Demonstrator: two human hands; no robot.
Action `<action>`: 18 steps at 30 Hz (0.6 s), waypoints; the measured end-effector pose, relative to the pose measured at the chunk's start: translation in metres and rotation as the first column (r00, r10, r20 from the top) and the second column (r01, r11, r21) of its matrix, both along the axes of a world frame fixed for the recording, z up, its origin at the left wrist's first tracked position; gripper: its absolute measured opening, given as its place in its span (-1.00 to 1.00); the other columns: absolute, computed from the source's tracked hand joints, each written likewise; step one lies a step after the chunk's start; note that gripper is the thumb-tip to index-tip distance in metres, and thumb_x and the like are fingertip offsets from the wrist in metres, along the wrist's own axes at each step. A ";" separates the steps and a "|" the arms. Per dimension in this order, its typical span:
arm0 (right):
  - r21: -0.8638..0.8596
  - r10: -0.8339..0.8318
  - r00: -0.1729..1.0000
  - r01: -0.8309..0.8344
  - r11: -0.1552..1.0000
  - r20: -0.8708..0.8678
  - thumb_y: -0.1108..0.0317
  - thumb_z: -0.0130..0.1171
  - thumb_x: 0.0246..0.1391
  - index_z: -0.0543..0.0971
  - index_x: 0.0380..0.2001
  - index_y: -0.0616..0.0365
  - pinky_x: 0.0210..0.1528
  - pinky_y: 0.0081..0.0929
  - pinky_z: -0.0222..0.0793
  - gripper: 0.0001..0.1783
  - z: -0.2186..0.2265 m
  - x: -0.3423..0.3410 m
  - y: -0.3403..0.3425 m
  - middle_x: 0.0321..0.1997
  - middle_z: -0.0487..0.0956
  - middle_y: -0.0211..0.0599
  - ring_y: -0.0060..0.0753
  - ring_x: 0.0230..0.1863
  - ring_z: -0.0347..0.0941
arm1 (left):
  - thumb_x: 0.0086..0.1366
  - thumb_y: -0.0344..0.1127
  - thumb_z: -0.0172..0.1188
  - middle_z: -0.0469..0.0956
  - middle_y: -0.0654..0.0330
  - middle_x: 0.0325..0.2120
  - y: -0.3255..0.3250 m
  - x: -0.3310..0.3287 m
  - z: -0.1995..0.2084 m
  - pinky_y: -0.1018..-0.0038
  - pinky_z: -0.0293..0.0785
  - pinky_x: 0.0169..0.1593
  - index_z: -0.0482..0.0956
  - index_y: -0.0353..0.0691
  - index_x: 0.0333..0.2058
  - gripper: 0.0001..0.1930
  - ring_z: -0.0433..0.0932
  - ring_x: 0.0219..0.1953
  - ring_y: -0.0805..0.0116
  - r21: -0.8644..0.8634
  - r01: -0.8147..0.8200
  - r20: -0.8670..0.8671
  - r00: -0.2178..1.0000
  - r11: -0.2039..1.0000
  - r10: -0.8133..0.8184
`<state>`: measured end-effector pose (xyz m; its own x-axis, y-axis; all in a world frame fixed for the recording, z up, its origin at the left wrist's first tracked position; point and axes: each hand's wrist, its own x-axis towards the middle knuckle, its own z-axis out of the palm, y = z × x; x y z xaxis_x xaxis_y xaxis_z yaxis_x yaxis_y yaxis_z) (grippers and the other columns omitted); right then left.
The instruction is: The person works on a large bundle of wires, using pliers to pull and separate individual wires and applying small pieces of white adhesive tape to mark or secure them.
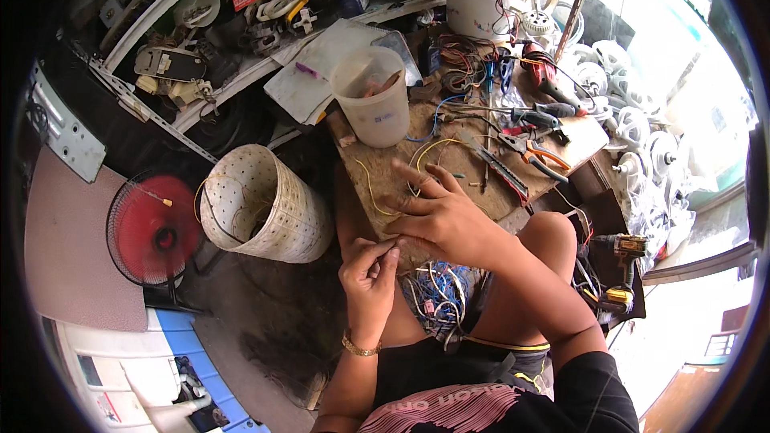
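My left hand [369, 273] is pinched closed near the table's front edge, thumb against fingers. Whatever is in the pinch is too small and dark to name. Just beside it, my right hand [449, 220] hovers with several fingers spread, its lower edge close to the left fingertips. Thin yellow wire [437, 144] curves over the wooden table [433, 124] beyond the right hand, and another yellow wire [365, 176] lies left of it. A utility knife [497, 168] and orange-handled pliers [536, 152] rest to the right of the wire.
A translucent plastic container [373, 108] stands at the table's far left. Left of the table is a perforated white bucket [277, 208] with wires inside. A red heat-gun-like tool [545, 76] lies far right. Tangled wires [441, 293] sit between my legs; a cordless drill [619, 265] is right.
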<state>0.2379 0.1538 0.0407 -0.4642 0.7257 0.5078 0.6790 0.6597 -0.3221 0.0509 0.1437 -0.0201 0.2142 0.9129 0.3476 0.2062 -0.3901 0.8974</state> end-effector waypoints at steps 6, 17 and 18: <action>-0.522 -0.158 0.939 -0.027 0.852 -0.306 0.34 0.23 -0.01 0.59 -0.37 0.19 -0.10 -0.16 0.33 -0.84 -0.024 -0.004 -0.008 -0.36 0.60 -0.14 -0.04 -0.20 0.50 | 0.13 -0.51 0.27 0.44 0.24 -0.45 0.002 -0.004 0.005 0.61 0.26 -0.41 0.65 -0.27 -0.24 -0.81 0.32 -0.50 0.51 0.264 -0.129 -0.086 0.984 0.956 0.156; -0.487 -0.278 0.768 -0.050 0.872 -0.577 0.56 0.17 -0.02 0.55 -0.33 0.30 -0.27 -0.21 0.41 -0.87 -0.024 -0.027 -0.032 -0.40 0.56 0.02 0.12 -0.32 0.50 | 0.09 -0.56 0.28 0.55 0.22 -0.43 -0.005 -0.003 0.010 0.60 0.30 -0.34 0.60 -0.32 -0.34 -0.87 0.39 -0.44 0.50 0.104 -0.110 0.057 0.993 0.988 0.105; -0.466 -0.272 0.781 -0.028 0.884 -0.563 0.57 0.17 -0.04 0.55 -0.33 0.29 -0.26 -0.21 0.41 -0.85 -0.025 -0.026 -0.033 -0.40 0.55 0.01 0.11 -0.32 0.50 | 0.09 -0.57 0.27 0.55 0.21 -0.43 -0.004 -0.003 0.010 0.61 0.29 -0.36 0.60 -0.32 -0.33 -0.86 0.39 -0.43 0.52 0.069 -0.107 0.065 0.993 0.992 0.102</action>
